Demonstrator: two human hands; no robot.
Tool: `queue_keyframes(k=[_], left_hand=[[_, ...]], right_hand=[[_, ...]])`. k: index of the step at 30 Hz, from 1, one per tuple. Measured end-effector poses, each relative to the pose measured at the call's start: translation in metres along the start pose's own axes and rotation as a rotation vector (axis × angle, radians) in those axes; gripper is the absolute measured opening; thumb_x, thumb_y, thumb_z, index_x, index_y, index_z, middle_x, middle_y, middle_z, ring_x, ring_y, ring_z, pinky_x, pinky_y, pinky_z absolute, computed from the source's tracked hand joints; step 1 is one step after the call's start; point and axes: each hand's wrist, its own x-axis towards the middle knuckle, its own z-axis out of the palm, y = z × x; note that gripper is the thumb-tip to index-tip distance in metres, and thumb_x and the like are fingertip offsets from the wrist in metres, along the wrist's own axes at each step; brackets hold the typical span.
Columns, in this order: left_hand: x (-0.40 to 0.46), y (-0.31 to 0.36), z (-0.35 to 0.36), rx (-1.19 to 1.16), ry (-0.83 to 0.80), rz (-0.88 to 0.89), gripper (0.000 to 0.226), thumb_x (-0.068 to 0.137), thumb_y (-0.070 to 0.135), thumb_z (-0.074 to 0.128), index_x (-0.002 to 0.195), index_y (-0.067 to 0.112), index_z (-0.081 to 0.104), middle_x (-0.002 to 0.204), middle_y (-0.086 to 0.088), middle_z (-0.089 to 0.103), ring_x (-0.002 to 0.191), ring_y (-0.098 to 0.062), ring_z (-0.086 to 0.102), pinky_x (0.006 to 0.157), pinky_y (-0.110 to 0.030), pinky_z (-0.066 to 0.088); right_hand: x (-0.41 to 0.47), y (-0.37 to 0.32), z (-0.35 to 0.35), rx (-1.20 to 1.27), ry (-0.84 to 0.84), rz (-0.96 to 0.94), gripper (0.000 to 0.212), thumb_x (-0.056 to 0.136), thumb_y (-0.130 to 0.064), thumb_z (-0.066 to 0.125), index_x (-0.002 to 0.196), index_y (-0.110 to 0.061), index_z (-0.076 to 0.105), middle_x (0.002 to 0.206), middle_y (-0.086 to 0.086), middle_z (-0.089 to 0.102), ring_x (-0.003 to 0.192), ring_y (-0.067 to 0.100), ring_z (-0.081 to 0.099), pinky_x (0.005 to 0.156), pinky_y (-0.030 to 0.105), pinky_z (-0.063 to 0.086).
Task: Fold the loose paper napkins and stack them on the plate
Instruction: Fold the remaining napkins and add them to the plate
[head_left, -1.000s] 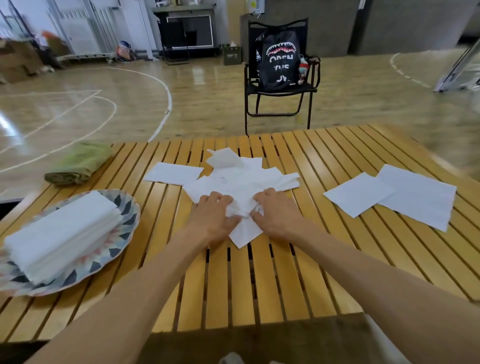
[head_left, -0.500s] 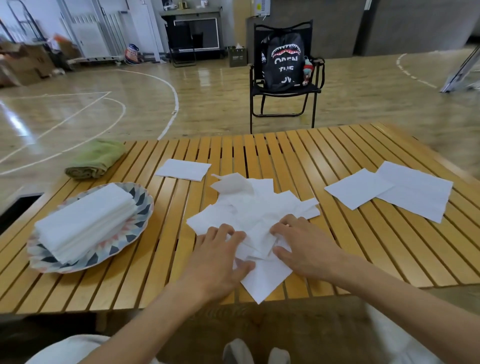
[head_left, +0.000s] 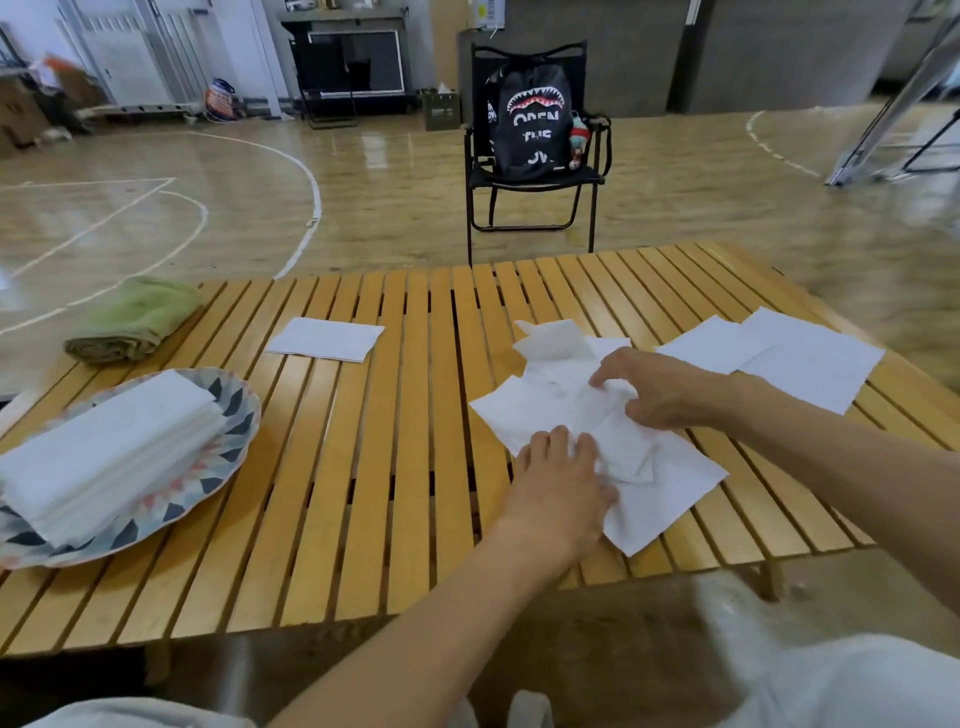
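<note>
A loose heap of white paper napkins (head_left: 582, 410) lies on the slatted wooden table (head_left: 363, 467), right of its middle and near the front edge, the sheets overlapping at odd angles with one corner reaching toward the person. The left hand (head_left: 558, 486) rests on the near side of the heap, fingers fairly straight and pressing the paper down. The right hand (head_left: 660, 389) is on the heap's far right side, its fingers curled and pinching a crumpled sheet. Just beyond that hand two flat napkins (head_left: 789, 358) overlap near the table's right edge, and a single folded napkin (head_left: 326, 339) lies apart toward the far middle. At the left, a patterned plate (head_left: 234, 410) carries a neat stack of folded napkins (head_left: 104, 452). Behind the plate sits a rolled green towel (head_left: 132, 322). Past the table stands a black folding chair (head_left: 535, 208) holding a black bag (head_left: 530, 124).
</note>
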Motion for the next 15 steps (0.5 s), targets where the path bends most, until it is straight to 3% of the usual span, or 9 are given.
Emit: queue_keyframes(k=[3,8,11,15], left_hand=[[0.012,0.016,0.006,0.007,0.035,0.008,0.053,0.102,0.044,0.039,0.146,0.018,0.026,0.146,-0.009,0.029,0.135,-0.03,0.025,0.116,-0.042,0.021],[0.02,0.02,0.01,-0.089,0.061,0.029,0.053,0.102,0.041,0.043,0.147,0.018,0.027,0.148,-0.007,0.027,0.137,-0.028,0.022,0.117,-0.04,0.019],[0.023,0.017,0.009,-0.223,0.048,0.026,0.063,0.099,0.039,0.05,0.151,0.019,0.02,0.155,-0.005,0.018,0.142,-0.028,0.016,0.12,-0.04,0.016],[0.02,0.01,0.006,-0.435,0.117,0.0,0.073,0.093,0.041,0.061,0.151,0.025,0.02,0.154,0.001,0.022,0.139,-0.023,0.028,0.115,-0.04,0.032]], right_hand=[[0.009,0.007,-0.005,-0.071,-0.014,0.011,0.046,0.088,-0.008,0.055,0.127,-0.032,0.053,0.145,-0.01,0.04,0.117,0.023,0.053,0.093,0.039,0.051],[0.013,0.014,-0.011,-0.181,0.009,0.033,0.026,0.082,-0.016,0.065,0.103,-0.025,0.051,0.116,0.0,0.048,0.088,0.021,0.057,0.076,0.036,0.054],[0.008,0.017,-0.018,-0.264,0.078,0.022,0.017,0.082,-0.022,0.065,0.096,-0.022,0.055,0.108,-0.001,0.052,0.083,0.019,0.056,0.068,0.028,0.043],[-0.007,0.02,-0.027,-0.363,0.156,-0.027,0.008,0.087,-0.026,0.062,0.093,-0.026,0.057,0.114,-0.003,0.051,0.091,0.019,0.057,0.088,0.03,0.033]])
